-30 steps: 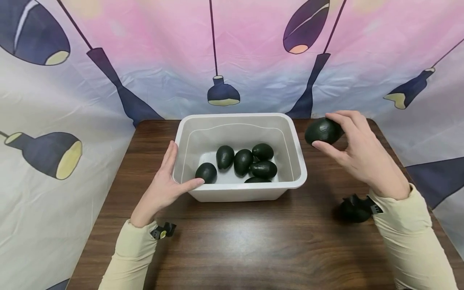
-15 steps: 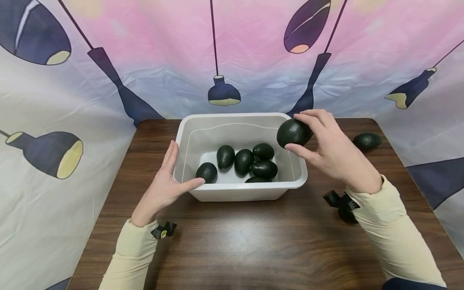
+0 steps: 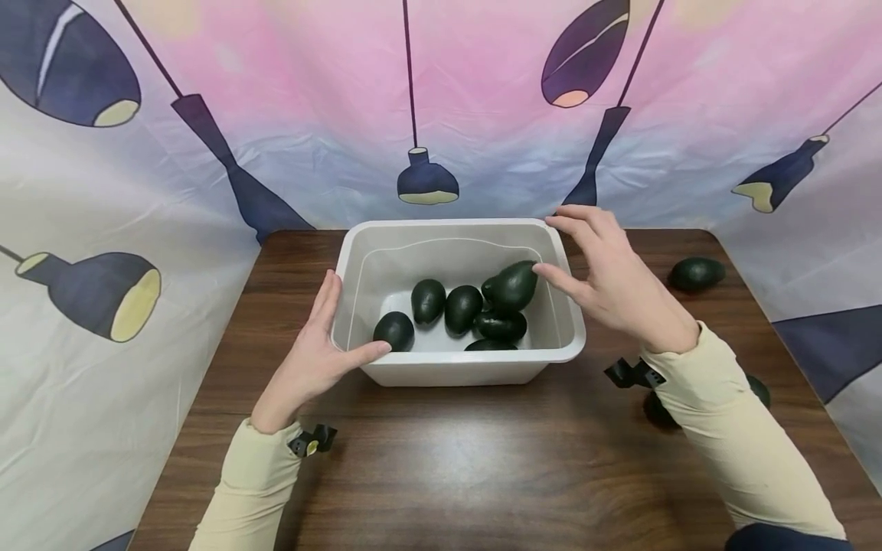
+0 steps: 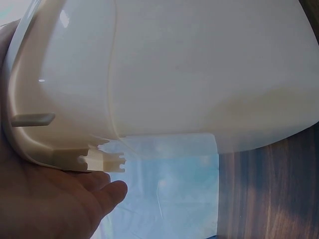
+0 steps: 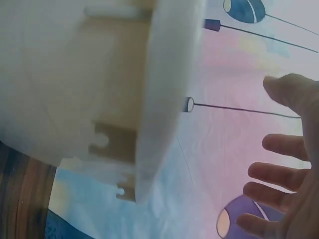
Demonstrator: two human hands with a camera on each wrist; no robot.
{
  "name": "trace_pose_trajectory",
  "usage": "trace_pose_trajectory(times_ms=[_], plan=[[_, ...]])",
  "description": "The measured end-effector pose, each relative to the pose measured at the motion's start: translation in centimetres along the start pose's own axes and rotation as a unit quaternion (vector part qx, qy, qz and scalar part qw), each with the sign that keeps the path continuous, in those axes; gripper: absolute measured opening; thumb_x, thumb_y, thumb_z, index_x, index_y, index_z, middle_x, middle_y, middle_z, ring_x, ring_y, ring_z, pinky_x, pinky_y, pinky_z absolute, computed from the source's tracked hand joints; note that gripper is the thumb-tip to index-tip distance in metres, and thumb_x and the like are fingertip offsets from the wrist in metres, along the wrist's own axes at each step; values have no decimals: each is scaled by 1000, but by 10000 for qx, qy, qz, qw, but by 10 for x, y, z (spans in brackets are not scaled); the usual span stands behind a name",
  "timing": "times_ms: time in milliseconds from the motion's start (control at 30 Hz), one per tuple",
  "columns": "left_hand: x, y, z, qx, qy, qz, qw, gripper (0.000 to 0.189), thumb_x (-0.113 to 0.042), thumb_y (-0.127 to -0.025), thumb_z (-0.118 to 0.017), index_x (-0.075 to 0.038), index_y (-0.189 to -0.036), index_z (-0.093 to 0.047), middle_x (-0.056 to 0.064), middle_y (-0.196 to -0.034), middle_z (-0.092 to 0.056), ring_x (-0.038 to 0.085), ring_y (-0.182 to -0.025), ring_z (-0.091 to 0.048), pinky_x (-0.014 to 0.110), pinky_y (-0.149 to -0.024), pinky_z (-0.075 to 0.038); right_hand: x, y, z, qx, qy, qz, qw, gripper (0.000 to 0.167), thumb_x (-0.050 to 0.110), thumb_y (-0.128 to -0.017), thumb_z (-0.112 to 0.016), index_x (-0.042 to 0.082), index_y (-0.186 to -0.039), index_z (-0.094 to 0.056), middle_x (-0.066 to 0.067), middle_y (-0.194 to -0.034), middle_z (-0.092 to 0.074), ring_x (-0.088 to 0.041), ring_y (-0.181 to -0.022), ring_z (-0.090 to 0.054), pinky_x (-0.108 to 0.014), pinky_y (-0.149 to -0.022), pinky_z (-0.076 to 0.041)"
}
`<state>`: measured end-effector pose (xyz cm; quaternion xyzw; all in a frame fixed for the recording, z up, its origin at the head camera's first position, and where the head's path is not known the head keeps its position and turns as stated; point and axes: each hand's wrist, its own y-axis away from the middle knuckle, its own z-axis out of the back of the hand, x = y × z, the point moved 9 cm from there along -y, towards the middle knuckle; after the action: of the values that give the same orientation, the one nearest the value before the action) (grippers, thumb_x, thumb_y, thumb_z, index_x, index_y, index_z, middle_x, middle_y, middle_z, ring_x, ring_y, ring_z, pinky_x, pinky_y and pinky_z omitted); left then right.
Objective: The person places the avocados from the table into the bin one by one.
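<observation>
A light grey plastic tub (image 3: 448, 367) holds several dark green avocados (image 3: 427, 301) on the wooden table. My left hand (image 3: 303, 367) rests against the tub's left side, fingers straight along the outside and thumb over the front rim. In the left wrist view, the fingers of that hand (image 4: 75, 199) lie along the tub wall (image 4: 164, 74). Over the tub's right rim, my right hand (image 3: 609, 283) has its fingers spread and holds nothing. Just left of its thumb, inside the tub, one avocado (image 3: 515, 285) sits tilted above the others. The right wrist view shows those spread fingers (image 5: 279, 179) beside the tub (image 5: 169, 99).
On the table's right side lie more avocados: one near the back corner (image 3: 696, 273), another dark one (image 3: 660, 411) partly behind the right sleeve, and a third (image 3: 758, 390) beyond it. A printed cloth (image 3: 331, 99) hangs behind the table (image 3: 441, 474).
My right hand has carried an avocado leftward to the tub and let it go inside. The left hand has stayed at the tub's left corner.
</observation>
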<state>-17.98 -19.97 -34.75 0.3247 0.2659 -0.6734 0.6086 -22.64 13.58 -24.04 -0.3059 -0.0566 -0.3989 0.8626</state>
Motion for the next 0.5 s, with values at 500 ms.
trace_pose_trajectory(times_ms=[500], plan=[[0, -1, -1, -36, -60, -56, 10000, 117, -52, -76, -79, -26, -156, 2, -19, -158, 10, 23, -148, -1, 67, -109, -12, -40, 38, 47, -615, 247, -559, 9962, 57, 12, -82, -78, 0, -133, -54, -22, -137, -47, -42, -127, -38, -57, -101, -30]])
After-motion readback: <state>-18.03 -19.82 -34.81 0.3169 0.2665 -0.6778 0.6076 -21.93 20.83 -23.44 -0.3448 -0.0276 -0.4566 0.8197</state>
